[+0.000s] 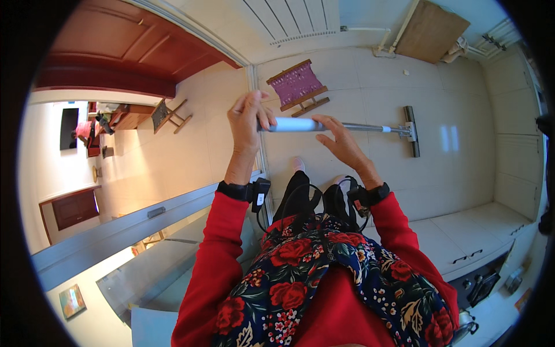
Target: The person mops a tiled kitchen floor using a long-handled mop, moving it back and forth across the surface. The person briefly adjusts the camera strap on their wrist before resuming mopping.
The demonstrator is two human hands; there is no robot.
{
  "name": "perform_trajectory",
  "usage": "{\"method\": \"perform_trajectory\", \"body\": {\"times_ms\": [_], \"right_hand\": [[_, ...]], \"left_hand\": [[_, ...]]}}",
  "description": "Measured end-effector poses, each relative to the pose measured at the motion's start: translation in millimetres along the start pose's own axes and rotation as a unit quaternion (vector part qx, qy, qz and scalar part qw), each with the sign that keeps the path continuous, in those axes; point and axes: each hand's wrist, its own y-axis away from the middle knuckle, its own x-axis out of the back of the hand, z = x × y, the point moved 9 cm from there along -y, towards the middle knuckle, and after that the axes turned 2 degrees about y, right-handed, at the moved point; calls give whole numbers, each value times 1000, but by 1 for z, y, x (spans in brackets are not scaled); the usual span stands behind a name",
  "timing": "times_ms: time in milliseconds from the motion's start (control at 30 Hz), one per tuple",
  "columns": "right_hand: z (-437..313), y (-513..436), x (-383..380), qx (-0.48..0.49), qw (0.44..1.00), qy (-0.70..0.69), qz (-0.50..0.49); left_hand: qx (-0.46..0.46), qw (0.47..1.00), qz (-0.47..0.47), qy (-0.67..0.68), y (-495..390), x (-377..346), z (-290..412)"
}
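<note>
A sponge mop has a white grip [292,124], a metal pole [368,127] and a wide dark head [412,131] over the tiled floor. At the near end of the grip, my left hand [248,119] has its fingers curled around the handle. My right hand [342,141] rests loosely on the handle where the white grip meets the pole. Its fingers lie over the pole, while the thumb stands apart below. Both wrists carry black straps with small devices and cables.
A folding stool with a purple woven seat [299,84] stands near the mop. Another stool [167,116] is beyond the doorway. White cabinets [516,134] line the right side. A sliding door frame [130,225] is at left. A brown board [431,32] leans by the wall.
</note>
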Motion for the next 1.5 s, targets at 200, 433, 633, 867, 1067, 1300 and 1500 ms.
{"method": "perform_trajectory", "body": {"times_ms": [200, 433, 633, 867, 1067, 1300, 1500], "right_hand": [[1, 12, 36, -127, 978, -159, 49], [-94, -6, 7, -5, 993, -109, -45], [-150, -20, -10, 174, 983, 53, -25], [-149, -16, -1, 175, 982, 66, -5], [-145, -19, 1, 158, 986, 55, 3], [-133, -16, 5, 121, 993, 12, 9], [-123, -15, -6, 103, 995, -13, -1]], "left_hand": [[-60, 985, 117, 108, -53, 8, 0], [-63, 978, 129, 148, -64, -15, 4], [-62, 978, 133, 151, -60, -18, 8], [-43, 974, 144, 170, -59, -19, 5], [-38, 976, 136, 167, -60, -19, 4], [-31, 974, 144, 174, -56, -14, 1], [-38, 976, 135, 164, -56, -16, 2]]}}
